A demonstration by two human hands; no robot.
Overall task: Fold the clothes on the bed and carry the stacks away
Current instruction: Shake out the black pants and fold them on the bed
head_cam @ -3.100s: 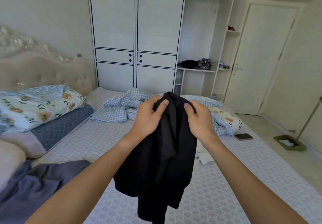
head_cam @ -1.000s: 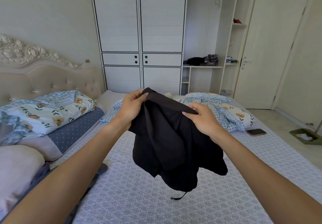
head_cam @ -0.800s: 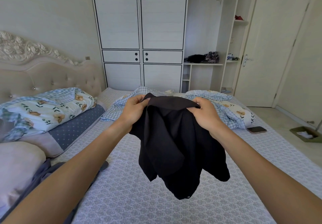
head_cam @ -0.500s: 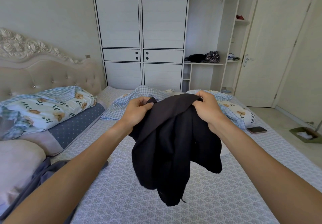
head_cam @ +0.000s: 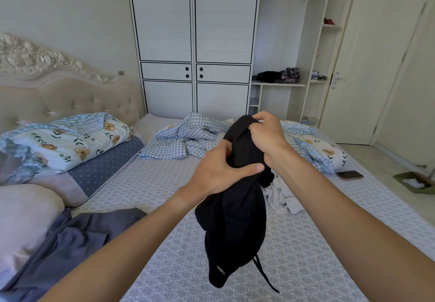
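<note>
A black garment [head_cam: 235, 228] hangs bunched above the bed [head_cam: 164, 254], a drawstring dangling from its lower end. My right hand [head_cam: 267, 134] grips its top. My left hand [head_cam: 220, 172] clasps it just below, thumb across the cloth. A crumpled white garment [head_cam: 281, 198] lies on the bed behind the black one, partly hidden by my right forearm. A dark grey garment [head_cam: 70, 243] lies spread at the bed's near left.
A checked blue duvet [head_cam: 188, 139] is rumpled at the far end. Pillows [head_cam: 63, 144] are piled by the headboard at left. A phone [head_cam: 349, 175] lies near the right edge. Behind stand a white wardrobe [head_cam: 195, 43], open shelves with clothes [head_cam: 277, 77], and a closed door [head_cam: 372, 66].
My hands were apart, holding the garment spread; now they are close together, left below right, with the garment bunched and hanging longer. The white garment has come into view.
</note>
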